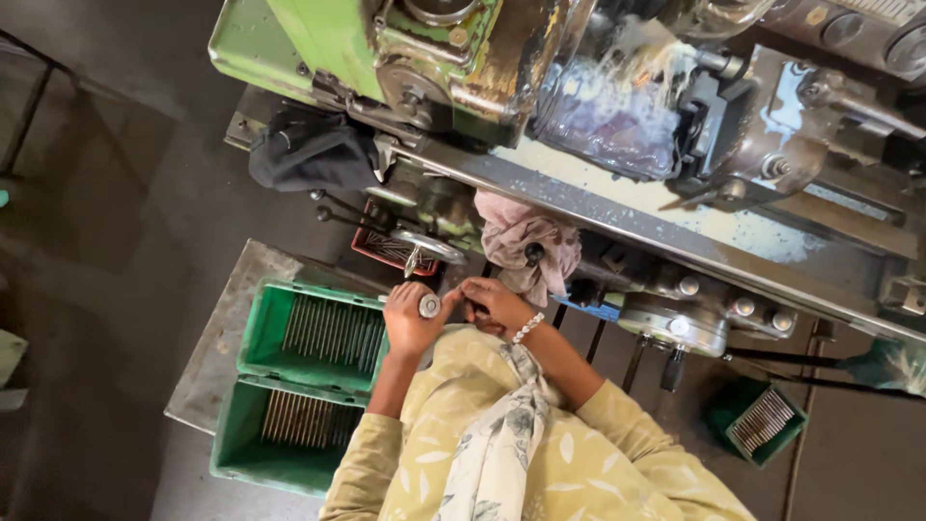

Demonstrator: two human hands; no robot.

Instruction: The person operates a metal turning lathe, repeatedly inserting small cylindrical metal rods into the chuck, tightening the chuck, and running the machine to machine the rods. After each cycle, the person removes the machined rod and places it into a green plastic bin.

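Low in the middle of the frame, the left hand [413,323] is raised with its forearm running up from the lower centre, fingers curled shut around a short round metal piece [429,306] whose flat end faces the camera. The right hand [494,305] meets it from the right, wrist bent inward, a pale bead bracelet [528,327] on the wrist; its fingers are bunched close beside the metal piece, but whether its grip is closed on anything cannot be told.

Both hands sit just below a small handwheel [430,247] on the green machine [338,43], which fills the upper frame — a pinkish rag [526,246] hangs just to the right of them.

Left of the hands, two green crates [253,340] of thin metal rods rest on a grey surface [207,347] whose edge slants toward the lower left. Open dark floor [106,222] spreads across the left side. A smaller green tray [760,421] of rods lies at lower right, well apart.
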